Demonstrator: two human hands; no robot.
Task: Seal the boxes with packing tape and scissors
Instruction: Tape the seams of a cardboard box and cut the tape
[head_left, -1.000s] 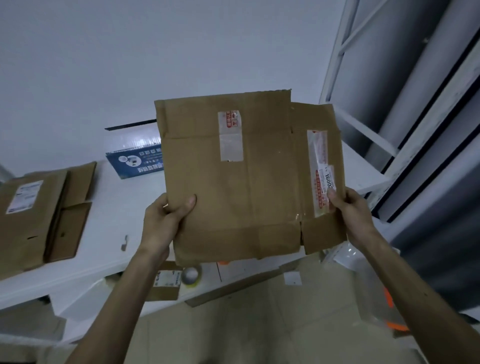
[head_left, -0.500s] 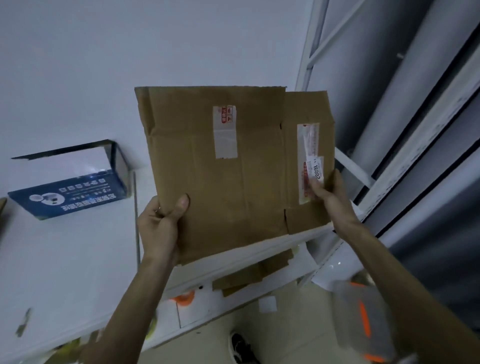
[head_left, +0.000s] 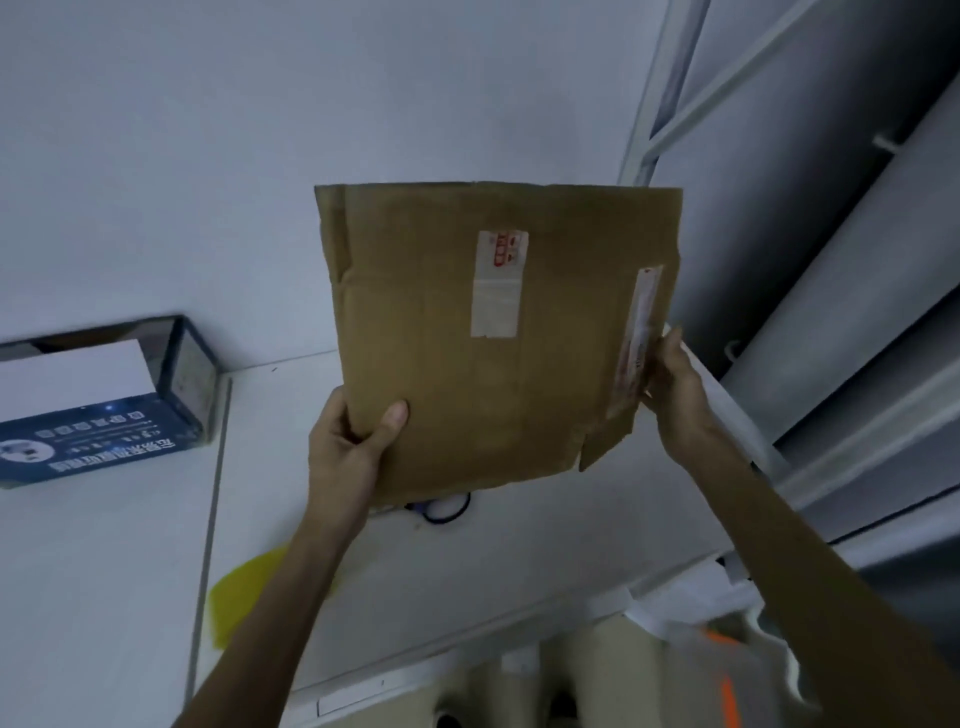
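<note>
Box (head_left: 467, 338) panel now folded back | your left grip (head_left: 348, 447) pinches lower corner, right grip (head_left: 675, 395) clamps right edge | scissors (head_left: 441, 509) below left

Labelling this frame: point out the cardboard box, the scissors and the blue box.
cardboard box (head_left: 441, 374), head view, middle of its brown face
scissors (head_left: 439, 521), head view, blue handle loop below the cardboard
blue box (head_left: 93, 441), head view, printed front side
</note>
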